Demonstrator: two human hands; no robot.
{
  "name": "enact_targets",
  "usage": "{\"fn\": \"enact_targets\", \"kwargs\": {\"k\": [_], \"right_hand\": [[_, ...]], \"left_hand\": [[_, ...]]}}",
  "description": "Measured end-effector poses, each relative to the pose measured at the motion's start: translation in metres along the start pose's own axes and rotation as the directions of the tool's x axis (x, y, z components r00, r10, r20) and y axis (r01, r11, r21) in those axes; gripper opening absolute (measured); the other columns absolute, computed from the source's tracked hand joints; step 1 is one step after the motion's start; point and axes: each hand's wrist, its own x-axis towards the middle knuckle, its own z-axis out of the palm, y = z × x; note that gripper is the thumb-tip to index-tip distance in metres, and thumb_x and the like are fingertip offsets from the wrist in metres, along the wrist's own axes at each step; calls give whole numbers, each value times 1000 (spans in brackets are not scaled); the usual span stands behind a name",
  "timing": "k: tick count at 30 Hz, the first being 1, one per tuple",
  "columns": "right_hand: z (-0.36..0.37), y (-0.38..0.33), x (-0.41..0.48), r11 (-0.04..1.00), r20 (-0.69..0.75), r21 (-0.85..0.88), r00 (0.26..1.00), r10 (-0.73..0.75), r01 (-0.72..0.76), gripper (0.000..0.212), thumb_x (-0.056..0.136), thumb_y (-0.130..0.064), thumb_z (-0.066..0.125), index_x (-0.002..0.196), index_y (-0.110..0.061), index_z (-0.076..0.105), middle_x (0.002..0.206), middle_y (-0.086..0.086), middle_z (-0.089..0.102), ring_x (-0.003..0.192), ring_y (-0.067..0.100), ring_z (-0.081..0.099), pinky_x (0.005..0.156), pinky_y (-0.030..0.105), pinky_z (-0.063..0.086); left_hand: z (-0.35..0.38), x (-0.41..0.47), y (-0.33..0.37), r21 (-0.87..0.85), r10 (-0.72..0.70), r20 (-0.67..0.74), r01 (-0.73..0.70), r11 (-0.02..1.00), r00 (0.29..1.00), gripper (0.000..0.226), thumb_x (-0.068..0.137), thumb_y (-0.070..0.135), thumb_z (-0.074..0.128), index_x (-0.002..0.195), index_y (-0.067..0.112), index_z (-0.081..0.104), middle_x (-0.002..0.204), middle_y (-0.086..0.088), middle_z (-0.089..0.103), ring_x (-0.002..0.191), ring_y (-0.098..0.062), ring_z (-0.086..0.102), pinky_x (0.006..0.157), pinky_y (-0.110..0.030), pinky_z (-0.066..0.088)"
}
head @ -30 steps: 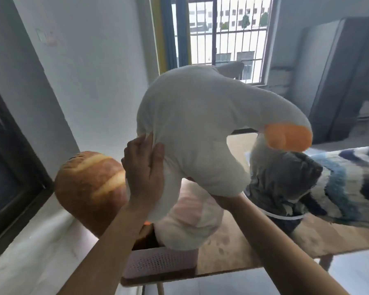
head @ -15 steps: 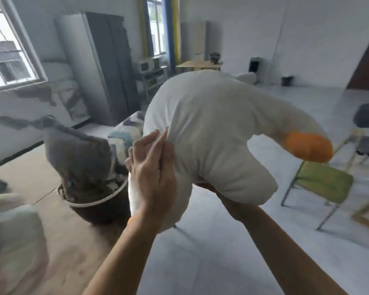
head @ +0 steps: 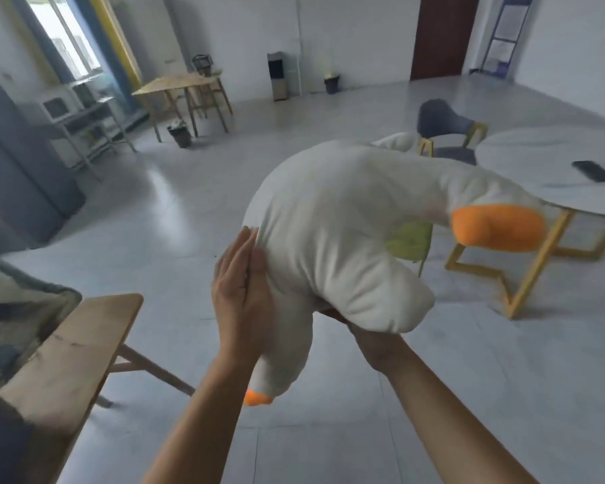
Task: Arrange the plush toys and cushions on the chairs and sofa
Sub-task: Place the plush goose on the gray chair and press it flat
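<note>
You face a glossy pale-grey tiled floor (head: 196, 218), white walls (head: 346, 33), a dark-brown wooden door (head: 440, 33) and a round white yellow-legged table (head: 538, 162); daylight enters a left window (head: 60, 36).

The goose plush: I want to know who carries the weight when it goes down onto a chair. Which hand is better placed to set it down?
Probably the right hand: it is under the white goose plush, bearing it from below. The left hand only lies flat against its side, good for steadying.

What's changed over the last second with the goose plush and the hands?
The person turned away from the window and wooden table toward the open room; the round table and grey chair came into view. The white goose plush stays carried, left hand flat against its side, right hand underneath.
</note>
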Motion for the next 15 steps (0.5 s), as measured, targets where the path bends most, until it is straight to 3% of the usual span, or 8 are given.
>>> {"fn": "enact_targets", "kwargs": {"k": [1,2,4,5,9,12,15], "right_hand": [[-9,-1,9,1000,21,-19,1000,6,-6,81,85,-50,76,151,-21,37,159,-5,30,145,16,34,124,39,25],[-21,4,24,998,23,-27,998,53,-52,87,77,-60,77,149,-30,39,161,-4,32,147,19,34,124,43,26],[-39,10,45,998,-32,-5,997,70,-70,132,45,-88,78,157,-37,29,164,-6,32,149,23,34,122,51,29],[-52,26,68,998,-41,-3,997,66,-66,138,42,-93,73,159,-38,25,164,-8,32,149,22,34,122,51,29],[-67,11,133,998,-66,-46,997,35,-38,117,61,-86,71,157,-32,30,158,-15,32,147,15,35,123,44,30],[-67,4,199,998,-76,-55,996,38,-42,108,68,-78,63,158,-28,30,162,-11,31,149,16,33,123,45,29],[-68,-12,276,998,-80,-59,997,-18,13,88,76,-60,56,153,-21,41,155,-1,47,141,20,47,118,47,39]], "left_hand": [[14,3,-3,-9,-5,0,5,1000,1000,29,104,20,55,131,24,65,131,23,56,134,-9,52,116,-36,40],[31,9,-5,-24,-17,19,18,1000,1000,29,104,21,54,130,27,64,131,23,57,134,-9,52,115,-35,40],[63,21,-5,-26,-51,50,53,998,997,28,103,23,54,128,34,61,132,20,58,134,-8,53,114,-34,41],[74,30,-11,-41,-57,48,59,997,997,28,103,23,54,127,35,61,133,18,59,133,-8,54,114,-32,41],[110,83,-46,8,-62,42,62,998,997,31,101,26,53,129,26,65,135,11,62,131,-6,55,108,-18,41],[132,131,-88,19,-111,63,110,994,992,34,98,30,55,125,18,70,133,6,65,128,-8,57,106,-20,42],[159,198,-133,11,-167,89,167,986,982,18,93,34,55,104,32,69,114,10,64,114,-13,61,92,-9,39]]}}
